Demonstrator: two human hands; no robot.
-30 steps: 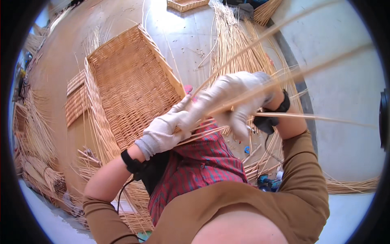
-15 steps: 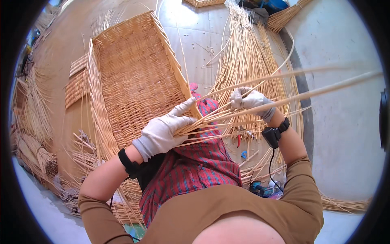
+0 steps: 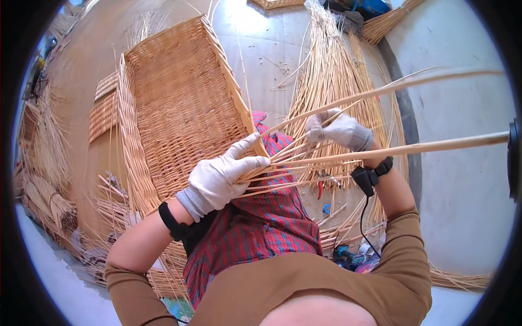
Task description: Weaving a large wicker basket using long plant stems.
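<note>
A large rectangular wicker basket (image 3: 222, 51) with a braided rim lies tilted over my lap, its woven inside facing up. My left hand (image 3: 217, 176), in a pale work glove, is closed around the near edge of the basket by its right corner, thumb and forefinger stretched along the rim. From under that grip several loose wicker rods (image 3: 418, 148) fan out to the right, the thickest crossing in front of my right forearm. My right hand (image 3: 338, 131), also gloved, pinches one or more of the thinner rods a short way off the corner; its fingertips are partly hidden.
Beyond my right hand a big bundle of wicker rods (image 3: 329, 70) lies on the floor. Red-handled pliers (image 3: 320, 189) and a blue ring (image 3: 326, 208) lie near my knee. More wicker bundles (image 3: 49, 204) are at the left, with a power tool (image 3: 348, 255) low on the right.
My right hand has shifted slightly, its wrist turning, and the long rods have swung, the thick one downward. My left hand has stayed at the basket's edge.
</note>
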